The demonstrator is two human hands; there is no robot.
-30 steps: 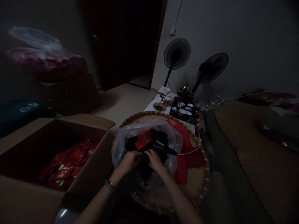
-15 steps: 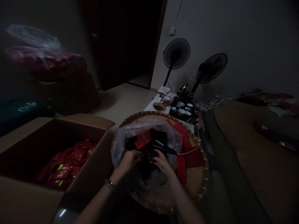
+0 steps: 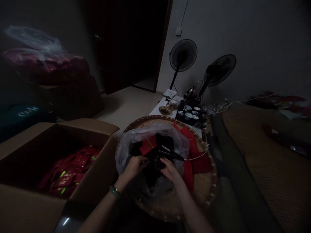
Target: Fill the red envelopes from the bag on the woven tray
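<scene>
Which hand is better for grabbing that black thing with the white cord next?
Probably the right hand: it sits close to the black corded tool, while the left hand is farther away. Both are over the plastic bag; it's too dim to tell what they hold.

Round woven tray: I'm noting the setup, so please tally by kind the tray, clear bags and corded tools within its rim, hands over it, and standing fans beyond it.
Tray: 1
Clear bag: 1
Corded tool: 1
Left hand and right hand: 2
Standing fans: 2
Total: 7
</scene>
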